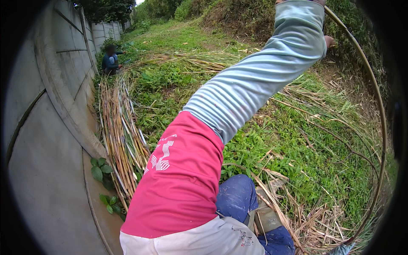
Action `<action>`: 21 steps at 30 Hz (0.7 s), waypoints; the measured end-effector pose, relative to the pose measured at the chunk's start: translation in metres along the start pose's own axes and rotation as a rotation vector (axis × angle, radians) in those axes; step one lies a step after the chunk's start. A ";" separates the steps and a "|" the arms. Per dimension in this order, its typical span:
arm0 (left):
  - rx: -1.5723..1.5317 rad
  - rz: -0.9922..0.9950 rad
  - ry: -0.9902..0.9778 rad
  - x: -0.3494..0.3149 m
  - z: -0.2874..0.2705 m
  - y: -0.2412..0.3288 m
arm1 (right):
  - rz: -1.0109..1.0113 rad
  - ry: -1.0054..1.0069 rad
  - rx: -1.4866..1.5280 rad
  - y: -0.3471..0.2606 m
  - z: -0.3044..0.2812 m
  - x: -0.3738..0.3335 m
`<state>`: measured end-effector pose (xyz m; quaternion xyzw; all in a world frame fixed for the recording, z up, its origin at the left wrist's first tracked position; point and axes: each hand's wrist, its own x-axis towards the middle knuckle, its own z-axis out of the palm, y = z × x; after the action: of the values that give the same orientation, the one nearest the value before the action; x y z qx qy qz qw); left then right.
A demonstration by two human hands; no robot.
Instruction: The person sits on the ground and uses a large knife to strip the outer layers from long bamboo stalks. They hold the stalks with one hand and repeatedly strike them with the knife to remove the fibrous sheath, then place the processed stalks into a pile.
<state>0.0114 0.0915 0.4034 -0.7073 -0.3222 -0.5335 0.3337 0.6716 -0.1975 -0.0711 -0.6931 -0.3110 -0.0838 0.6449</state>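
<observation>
My left arm, in a red and pale striped sleeve, reaches across to the upper right. My left hand (301, 1) is nearly all cut off by the top edge, so its fingers are hidden. Beside it is the upper end of a long, thin brown stalk (379, 97), which bows down the right side. A small bit of skin (330, 41) shows behind the sleeve's bend; whose or what part is unclear. At the stalk's lower end, a bluish patch (341, 249) meets the frame's rim. I cannot make out whether that is my right hand or sleeve.
A concrete panel wall (46, 170) runs along the left, with a long pile of cut stalks (117, 131) beside it. Another stalk pile (187, 61) lies farther off. Near the wall another person (111, 61) crouches. Dry leaves (323, 225) and green weeds (263, 148) cover the ground.
</observation>
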 end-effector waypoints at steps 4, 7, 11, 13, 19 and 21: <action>-0.168 -0.045 -0.630 -0.053 0.056 0.037 | 0.142 -0.079 0.206 -0.090 0.082 0.016; -0.443 0.072 -0.959 -0.144 0.082 0.075 | 0.218 -0.139 0.357 -0.150 0.133 0.031; -0.667 -0.025 -1.430 -0.256 0.098 0.093 | 0.298 -0.186 0.470 -0.202 0.179 0.046; -0.739 0.001 -1.359 -0.278 0.085 0.094 | 0.329 -0.193 0.495 -0.219 0.191 0.048; -1.047 -0.187 -1.433 -0.320 0.076 0.114 | 0.375 -0.184 0.518 -0.249 0.203 0.054; -1.159 -0.229 -1.419 -0.322 0.076 0.127 | 0.372 -0.156 0.533 -0.259 0.186 0.059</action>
<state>0.0839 0.0490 0.0590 -0.8887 -0.2017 -0.0829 -0.4032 0.5252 -0.0087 0.1488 -0.5493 -0.2387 0.1728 0.7819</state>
